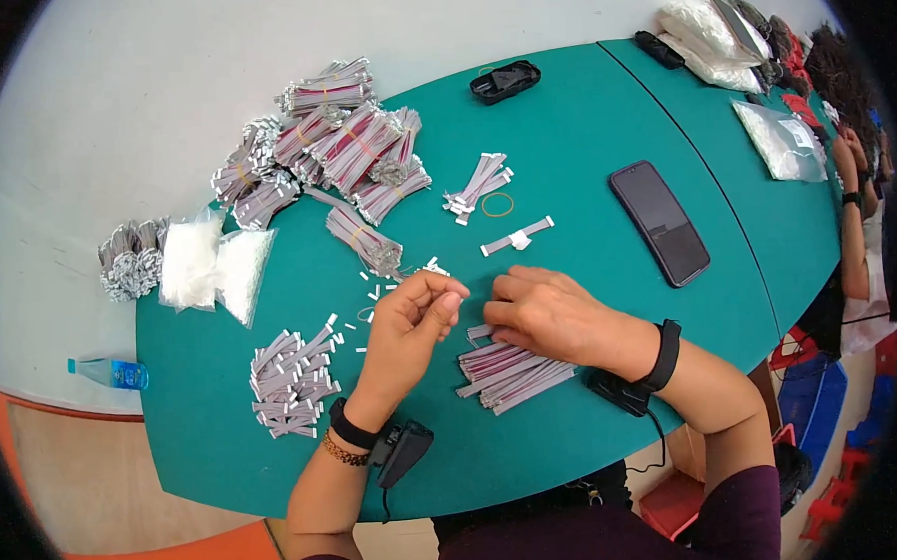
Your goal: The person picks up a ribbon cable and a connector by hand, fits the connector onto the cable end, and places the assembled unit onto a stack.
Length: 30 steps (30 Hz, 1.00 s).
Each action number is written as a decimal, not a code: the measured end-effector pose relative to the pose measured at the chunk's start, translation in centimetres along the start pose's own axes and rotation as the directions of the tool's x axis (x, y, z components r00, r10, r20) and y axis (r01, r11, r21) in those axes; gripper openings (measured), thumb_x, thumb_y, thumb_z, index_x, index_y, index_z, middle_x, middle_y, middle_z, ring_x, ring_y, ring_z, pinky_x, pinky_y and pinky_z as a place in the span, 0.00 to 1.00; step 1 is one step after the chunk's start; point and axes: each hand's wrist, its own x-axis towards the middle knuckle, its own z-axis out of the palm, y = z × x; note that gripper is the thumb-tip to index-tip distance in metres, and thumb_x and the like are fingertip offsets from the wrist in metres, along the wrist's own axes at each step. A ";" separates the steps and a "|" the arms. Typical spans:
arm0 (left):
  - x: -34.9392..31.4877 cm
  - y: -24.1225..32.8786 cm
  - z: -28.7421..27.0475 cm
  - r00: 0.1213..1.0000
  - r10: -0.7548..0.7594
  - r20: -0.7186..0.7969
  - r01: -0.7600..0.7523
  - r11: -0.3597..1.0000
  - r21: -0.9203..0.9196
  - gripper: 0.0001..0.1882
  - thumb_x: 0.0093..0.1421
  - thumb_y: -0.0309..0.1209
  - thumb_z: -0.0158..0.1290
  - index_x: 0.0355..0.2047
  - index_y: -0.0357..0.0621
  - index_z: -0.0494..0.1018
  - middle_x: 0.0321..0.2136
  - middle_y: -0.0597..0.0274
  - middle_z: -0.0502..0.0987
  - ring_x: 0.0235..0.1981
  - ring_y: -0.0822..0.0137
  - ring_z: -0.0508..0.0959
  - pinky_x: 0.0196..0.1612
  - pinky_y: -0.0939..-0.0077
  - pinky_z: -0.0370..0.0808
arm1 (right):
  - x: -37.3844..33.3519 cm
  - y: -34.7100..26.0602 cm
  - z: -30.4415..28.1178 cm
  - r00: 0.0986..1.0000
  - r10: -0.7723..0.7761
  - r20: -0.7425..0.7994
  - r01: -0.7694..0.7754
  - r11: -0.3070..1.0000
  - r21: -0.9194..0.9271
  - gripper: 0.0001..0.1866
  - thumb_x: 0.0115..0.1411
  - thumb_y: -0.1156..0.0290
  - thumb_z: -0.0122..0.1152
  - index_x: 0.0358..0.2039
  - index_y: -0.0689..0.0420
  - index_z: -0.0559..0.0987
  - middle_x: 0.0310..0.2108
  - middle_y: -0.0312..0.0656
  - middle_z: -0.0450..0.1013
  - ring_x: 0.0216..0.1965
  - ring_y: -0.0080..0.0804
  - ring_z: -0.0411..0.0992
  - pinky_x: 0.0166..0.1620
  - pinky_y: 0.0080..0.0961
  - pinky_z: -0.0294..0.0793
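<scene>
Flat grey cables, some with dark red stripes, lie in a pile on the green table, close to the person's body. The right hand bends down over the top of this pile; its fingertips are hidden, so one cannot tell if they grip a cable. The left hand is up beside it, fingers curled and thumb pressed to them; one cannot tell if something tiny is between. To the left lies a messy heap of short cables with white ends. A dark phone lies on the right. Farther off are a few loose cables, then big tied bundles and a black case. Another person's hand shows at the far right.
</scene>
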 end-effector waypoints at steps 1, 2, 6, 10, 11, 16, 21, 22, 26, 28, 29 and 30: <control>0.0 -0.3 -0.1 1.000 -0.014 -0.020 0.012 0.998 -0.057 0.06 0.60 0.28 0.49 0.34 0.38 0.69 0.23 0.69 0.70 0.24 0.79 0.68 0.29 0.86 0.65 | 0.0 0.0 0.0 1.000 0.001 0.008 -0.001 1.000 0.014 0.06 0.47 0.72 0.60 0.22 0.56 0.71 0.23 0.41 0.64 0.29 0.38 0.66 0.32 0.33 0.67; -0.1 -0.6 -0.3 0.999 -0.028 -0.040 0.024 0.993 -0.115 0.06 0.60 0.28 0.49 0.34 0.37 0.70 0.23 0.69 0.70 0.24 0.79 0.68 0.29 0.86 0.65 | 0.0 -0.1 0.0 1.000 0.001 0.016 -0.002 1.000 0.027 0.07 0.47 0.72 0.60 0.22 0.57 0.71 0.23 0.41 0.64 0.29 0.39 0.66 0.32 0.33 0.67; -0.4 -0.7 -0.4 0.998 -0.049 -0.034 0.039 0.969 -0.244 0.07 0.60 0.29 0.49 0.35 0.37 0.70 0.23 0.68 0.69 0.25 0.78 0.68 0.29 0.85 0.66 | 0.2 0.0 -0.1 0.999 0.029 0.045 -0.032 0.997 0.066 0.06 0.47 0.72 0.60 0.23 0.57 0.71 0.23 0.42 0.64 0.29 0.40 0.67 0.31 0.33 0.67; -0.5 -0.5 -0.3 0.999 -0.053 -0.010 0.048 0.954 -0.297 0.08 0.60 0.29 0.49 0.36 0.37 0.70 0.23 0.67 0.70 0.25 0.78 0.68 0.30 0.84 0.66 | 0.2 0.3 -0.4 0.996 0.061 0.066 -0.070 0.987 0.144 0.06 0.47 0.73 0.60 0.25 0.57 0.73 0.23 0.42 0.65 0.29 0.41 0.68 0.30 0.34 0.68; -0.5 -0.5 -0.4 0.998 -0.056 -0.005 0.052 0.951 -0.303 0.08 0.60 0.29 0.48 0.36 0.37 0.70 0.24 0.67 0.70 0.26 0.78 0.68 0.31 0.84 0.66 | 0.3 0.2 -0.6 0.996 0.059 0.070 -0.068 0.987 0.144 0.06 0.47 0.73 0.60 0.25 0.57 0.73 0.23 0.42 0.65 0.29 0.41 0.68 0.30 0.34 0.68; -0.6 -0.8 -0.7 0.999 -0.036 0.024 0.042 0.953 -0.299 0.09 0.60 0.29 0.48 0.37 0.36 0.70 0.24 0.67 0.69 0.26 0.77 0.68 0.31 0.84 0.66 | 0.7 -0.1 -1.1 0.980 0.124 0.155 -0.155 0.965 0.210 0.03 0.49 0.74 0.57 0.24 0.58 0.72 0.24 0.43 0.68 0.31 0.43 0.69 0.32 0.37 0.69; -0.7 -0.7 -0.6 0.999 -0.045 0.004 0.044 0.950 -0.309 0.08 0.60 0.29 0.48 0.37 0.37 0.70 0.24 0.67 0.69 0.26 0.77 0.67 0.31 0.83 0.66 | 0.6 0.0 -0.8 0.988 0.124 0.097 -0.143 0.963 0.228 0.03 0.49 0.75 0.56 0.24 0.59 0.72 0.23 0.44 0.67 0.30 0.45 0.69 0.31 0.38 0.68; -0.7 -0.6 -0.5 0.999 -0.048 -0.006 0.044 0.951 -0.306 0.08 0.60 0.28 0.48 0.37 0.37 0.70 0.24 0.67 0.69 0.26 0.77 0.67 0.31 0.83 0.66 | 0.6 0.0 -0.8 0.989 0.125 0.081 -0.141 0.962 0.234 0.03 0.49 0.75 0.56 0.24 0.59 0.71 0.23 0.44 0.67 0.30 0.45 0.69 0.31 0.38 0.68; -0.6 -0.7 -0.6 0.999 -0.039 -0.005 0.036 0.957 -0.287 0.08 0.61 0.28 0.48 0.37 0.37 0.70 0.24 0.68 0.68 0.26 0.77 0.67 0.31 0.83 0.66 | 0.7 0.0 -1.2 0.985 0.118 0.124 -0.146 0.958 0.248 0.03 0.50 0.76 0.55 0.24 0.59 0.70 0.23 0.45 0.67 0.30 0.46 0.69 0.31 0.39 0.67; -0.6 -0.8 -0.6 0.999 -0.032 0.002 0.031 0.960 -0.279 0.08 0.61 0.28 0.47 0.38 0.37 0.70 0.24 0.68 0.68 0.26 0.77 0.67 0.31 0.83 0.66 | 0.7 0.0 -1.1 0.985 0.126 0.115 -0.151 0.958 0.244 0.03 0.50 0.76 0.55 0.25 0.59 0.70 0.23 0.45 0.67 0.30 0.46 0.69 0.31 0.39 0.67; -0.6 -0.9 -0.6 0.999 -0.032 -0.002 0.030 0.961 -0.275 0.08 0.61 0.28 0.47 0.38 0.36 0.70 0.24 0.68 0.68 0.26 0.77 0.67 0.31 0.83 0.66 | 0.6 0.0 -1.0 0.985 0.133 0.105 -0.155 0.958 0.240 0.03 0.50 0.76 0.55 0.25 0.59 0.70 0.23 0.45 0.67 0.30 0.47 0.69 0.31 0.40 0.67; -0.6 -1.0 -0.5 0.999 -0.032 -0.006 0.029 0.962 -0.270 0.08 0.61 0.28 0.47 0.38 0.36 0.70 0.24 0.68 0.68 0.26 0.77 0.67 0.31 0.83 0.66 | 0.6 0.0 -0.9 0.985 0.141 0.096 -0.160 0.958 0.237 0.03 0.50 0.76 0.54 0.25 0.59 0.70 0.23 0.45 0.68 0.31 0.47 0.68 0.31 0.40 0.67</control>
